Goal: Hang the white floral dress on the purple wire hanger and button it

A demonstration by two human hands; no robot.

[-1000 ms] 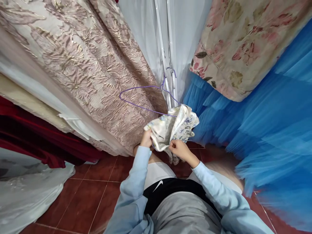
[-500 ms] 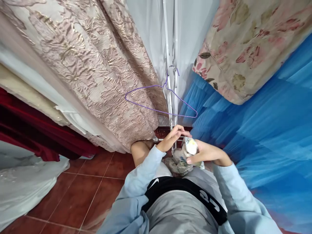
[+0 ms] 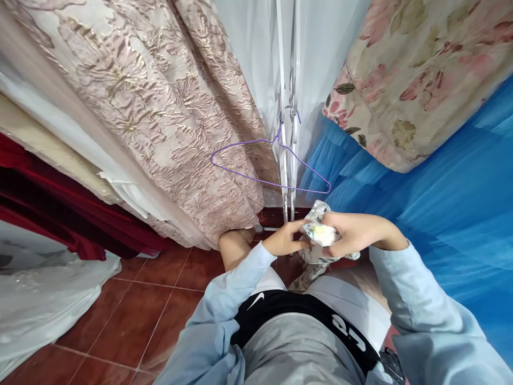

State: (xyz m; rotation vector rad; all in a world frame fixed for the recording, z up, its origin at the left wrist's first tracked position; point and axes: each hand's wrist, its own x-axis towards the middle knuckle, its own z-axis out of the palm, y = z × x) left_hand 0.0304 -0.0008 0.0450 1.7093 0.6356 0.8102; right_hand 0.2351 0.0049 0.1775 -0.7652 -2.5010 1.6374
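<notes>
A bunched, light-coloured cloth with a floral print (image 3: 320, 234) is in front of my lap. My right hand (image 3: 356, 232) wraps around it from the right, fingers over the top and thumb below. From the other side, my left hand (image 3: 285, 239) closes on the cloth's left edge; its fingertips are partly hidden by the fabric. More of the same cloth hangs down between my thighs. Above both hands, a purple wire hanger (image 3: 240, 174), with nothing on it, hangs at a white metal rack pole (image 3: 282, 101).
A pink-gold brocade garment (image 3: 160, 107) hangs at left, beside dark red fabric (image 3: 52, 208). To the right are a floral garment (image 3: 433, 80) and blue tulle (image 3: 452, 214). White fabric (image 3: 48, 305) reaches the red tiled floor (image 3: 116, 315).
The cloth has been lifted and turned in my right hand. My left hand, earlier raised just off it with fingers extended, has come down onto its left edge.
</notes>
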